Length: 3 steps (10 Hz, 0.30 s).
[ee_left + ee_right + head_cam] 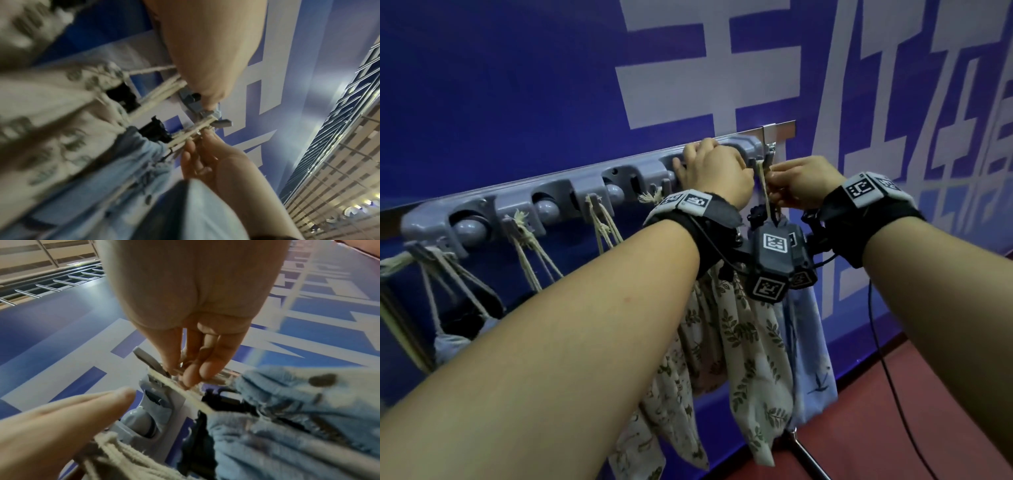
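Observation:
A grey hook rack [517,205] runs along a blue wall with white characters. My left hand [698,161] rests on the rack near its right end, with its fingers [115,397] lying straight against it. My right hand [774,178] pinches the beige cord [765,192] of a light blue drawstring bag [811,342] beside the rightmost hook [148,358]. In the right wrist view, thumb and fingers [197,373] close on that cord [185,391]. A cream bag with a leaf print [750,342] hangs just left of the blue one.
Other drawstring bags hang by cords [602,222] from hooks further left, including a bluish one [448,346]. A black cable [887,370] trails from my right wrist over the red floor [928,411]. A metal leg [811,459] stands below the bags.

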### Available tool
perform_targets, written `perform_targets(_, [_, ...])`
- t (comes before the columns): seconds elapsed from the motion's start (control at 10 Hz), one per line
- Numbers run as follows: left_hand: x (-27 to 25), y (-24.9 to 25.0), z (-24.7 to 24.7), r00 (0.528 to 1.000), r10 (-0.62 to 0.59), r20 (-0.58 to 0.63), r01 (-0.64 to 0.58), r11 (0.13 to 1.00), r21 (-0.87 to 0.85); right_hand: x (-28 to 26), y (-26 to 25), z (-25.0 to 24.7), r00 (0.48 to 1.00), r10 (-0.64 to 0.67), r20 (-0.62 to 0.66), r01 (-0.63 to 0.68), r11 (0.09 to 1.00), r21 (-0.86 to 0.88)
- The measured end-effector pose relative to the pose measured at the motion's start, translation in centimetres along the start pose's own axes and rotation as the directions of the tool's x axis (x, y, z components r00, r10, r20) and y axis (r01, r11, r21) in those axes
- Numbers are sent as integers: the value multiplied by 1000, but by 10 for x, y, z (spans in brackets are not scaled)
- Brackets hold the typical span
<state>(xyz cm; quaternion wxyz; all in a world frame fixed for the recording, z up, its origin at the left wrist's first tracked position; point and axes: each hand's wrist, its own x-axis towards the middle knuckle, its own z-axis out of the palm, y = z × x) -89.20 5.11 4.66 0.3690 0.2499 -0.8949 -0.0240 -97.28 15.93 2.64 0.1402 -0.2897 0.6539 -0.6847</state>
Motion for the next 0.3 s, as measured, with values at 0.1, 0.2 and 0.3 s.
perform_targets(0.1, [-13, -12, -9, 992, 123, 19, -120, 987, -107, -6, -1, 0, 999, 22, 34, -22, 1000, 3])
perform_targets(0.2, [-27, -25, -17, 975, 217, 52, -205, 962, -178, -16, -2, 5, 995, 73, 63, -77, 996, 52])
perform_targets(0.3, [-41, -31, -30, 966, 247, 75, -223, 946, -234, -26, -2, 5, 998, 57, -5, -57, 998, 30])
